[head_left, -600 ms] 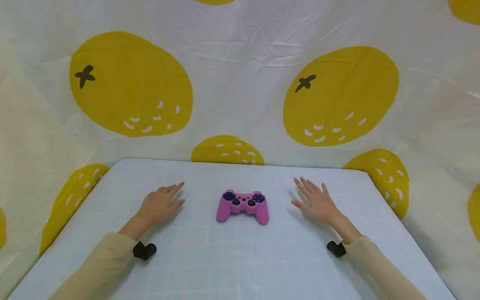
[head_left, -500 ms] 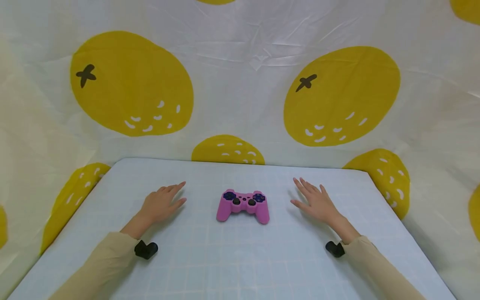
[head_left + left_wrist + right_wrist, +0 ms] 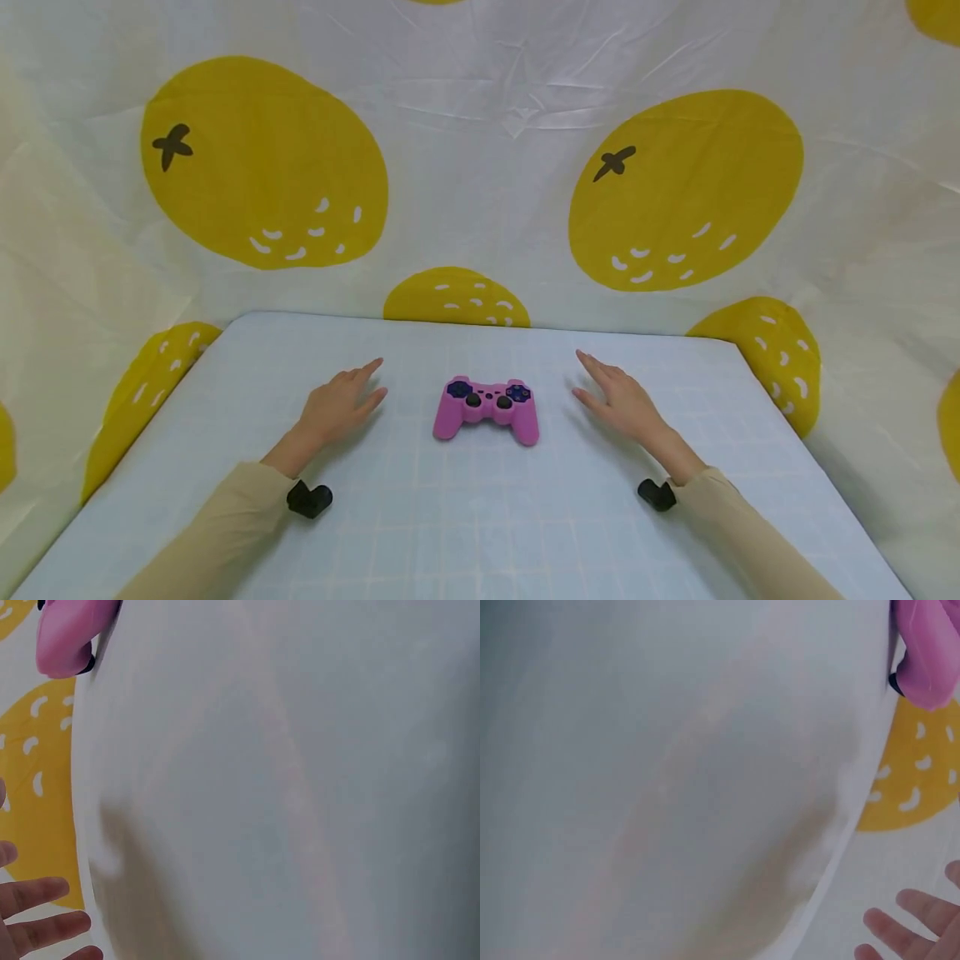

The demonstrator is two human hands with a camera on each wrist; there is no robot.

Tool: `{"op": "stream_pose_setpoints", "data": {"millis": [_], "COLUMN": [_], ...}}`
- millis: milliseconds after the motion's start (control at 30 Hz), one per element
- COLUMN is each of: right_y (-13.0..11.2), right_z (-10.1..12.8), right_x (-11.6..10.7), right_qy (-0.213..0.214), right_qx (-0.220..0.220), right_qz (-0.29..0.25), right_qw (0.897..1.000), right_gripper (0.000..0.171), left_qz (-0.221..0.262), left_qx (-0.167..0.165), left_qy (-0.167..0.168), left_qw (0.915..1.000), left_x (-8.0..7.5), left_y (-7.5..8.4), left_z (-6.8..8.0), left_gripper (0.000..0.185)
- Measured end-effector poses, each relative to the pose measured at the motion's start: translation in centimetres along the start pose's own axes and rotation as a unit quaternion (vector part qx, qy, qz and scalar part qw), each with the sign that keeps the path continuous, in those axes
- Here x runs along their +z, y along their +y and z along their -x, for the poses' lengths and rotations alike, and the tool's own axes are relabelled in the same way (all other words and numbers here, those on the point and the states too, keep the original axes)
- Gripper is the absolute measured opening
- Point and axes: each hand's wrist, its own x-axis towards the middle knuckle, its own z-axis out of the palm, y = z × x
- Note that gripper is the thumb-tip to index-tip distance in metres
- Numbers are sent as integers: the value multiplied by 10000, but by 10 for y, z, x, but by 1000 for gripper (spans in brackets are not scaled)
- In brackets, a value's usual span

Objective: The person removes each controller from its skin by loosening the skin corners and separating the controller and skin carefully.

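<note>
A pink game controller [image 3: 487, 408] with dark blue button pads and two black thumbsticks lies on the table, its grips pointing toward me. To its left my left hand [image 3: 337, 404] is held with straight fingers and thumb apart, holding nothing. My right hand [image 3: 624, 402] hovers on the other side in much the same pose, also with nothing in it. Gaps separate both hands from the controller. Part of one pink grip [image 3: 67, 637] shows at the top of the left wrist view, with spread fingertips [image 3: 56, 928] low down. The right wrist view likewise catches a pink grip [image 3: 928, 656].
A pale blue checked cloth [image 3: 480, 525] covers the table. Behind it and at both sides hangs a white curtain [image 3: 480, 183] printed with large yellow fruit. Black wrist mounts [image 3: 310, 498] sit by the beige sleeves [image 3: 217, 525].
Both hands have moved inward toward the controller, the left one rightward and the right one leftward. The right hand's fingers have drawn closer together. The controller stays in place.
</note>
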Motion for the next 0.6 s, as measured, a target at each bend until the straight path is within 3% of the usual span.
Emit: {"op": "stream_pose_setpoints", "data": {"millis": [267, 600], "right_y": [-13, -26], "right_z": [-6, -8], "right_x": [0, 10], "right_qy": [266, 461], "right_qx": [254, 429], "right_qz": [-306, -685], "right_qw": [9989, 9957], "right_gripper": [63, 51], "left_qz": [421, 983], "left_qx": [-88, -397], "left_qy": [98, -103], "left_qw": [9990, 9943], "left_x": [4, 11], "left_y": [14, 30], "left_z": [-2, -9], "left_gripper": [53, 52]}}
